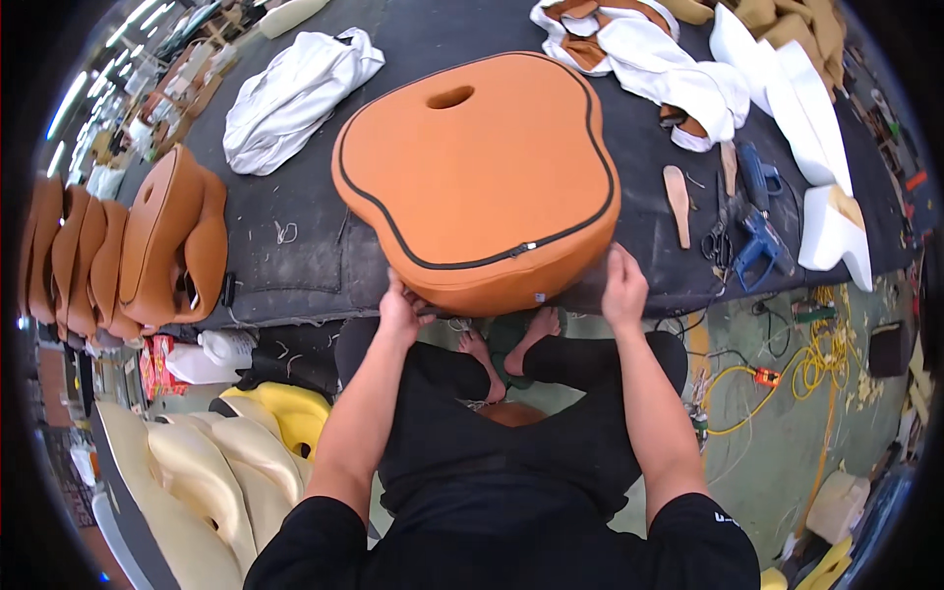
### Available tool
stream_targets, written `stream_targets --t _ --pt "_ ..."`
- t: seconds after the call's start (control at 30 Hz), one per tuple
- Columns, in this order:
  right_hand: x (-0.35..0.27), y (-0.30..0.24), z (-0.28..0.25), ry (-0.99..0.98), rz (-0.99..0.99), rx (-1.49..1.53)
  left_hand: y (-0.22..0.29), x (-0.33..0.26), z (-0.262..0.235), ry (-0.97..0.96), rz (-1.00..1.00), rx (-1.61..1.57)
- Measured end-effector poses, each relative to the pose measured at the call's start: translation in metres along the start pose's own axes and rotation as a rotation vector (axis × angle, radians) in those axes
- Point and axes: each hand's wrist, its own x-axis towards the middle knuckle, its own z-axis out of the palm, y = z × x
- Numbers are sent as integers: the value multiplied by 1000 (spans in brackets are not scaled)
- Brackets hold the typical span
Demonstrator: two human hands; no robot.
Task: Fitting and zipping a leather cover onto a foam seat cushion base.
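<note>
An orange-brown seat cushion [482, 157] lies on the dark work table in front of me, its near edge over the table's front edge. A black zipper [433, 264] runs round its face, with the metal slider [526, 248] near the front right. There is an oval hole [450, 96] toward the far side. My left hand [401, 311] grips the cushion's near left edge, fingers curled at its underside. At the near right corner my right hand [625, 287] is closed against the cushion's side, its fingertips partly hidden.
Finished brown cushions [162, 236] stand in a row at left; bare foam pieces [216, 472] lie below them. White covers [300, 98] rest at the back. Right of the cushion are a wooden tool [678, 205], scissors [719, 239] and a blue glue gun [761, 244]. Yellow cable [821, 359] crosses the floor.
</note>
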Motion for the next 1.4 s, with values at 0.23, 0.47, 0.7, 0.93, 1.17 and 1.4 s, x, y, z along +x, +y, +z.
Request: stream_targets --t 0.23,0.47,0.7,0.93,1.17,1.4 --pt "-1 19 -6 39 120 7 51 -28 32 185 988 442" --pt "87 -29 15 -193 231 406 89 27 10 444 567 209" --pt "228 -45 46 -372 319 213 182 103 -7 567 761 571" --pt "299 -41 101 -429 550 376 211 130 -2 -93 252 -323" --pt "319 -48 109 -434 598 375 220 121 -2 -123 256 -362" --pt "282 -176 41 -336 63 549 291 60 -22 -288 497 -411"
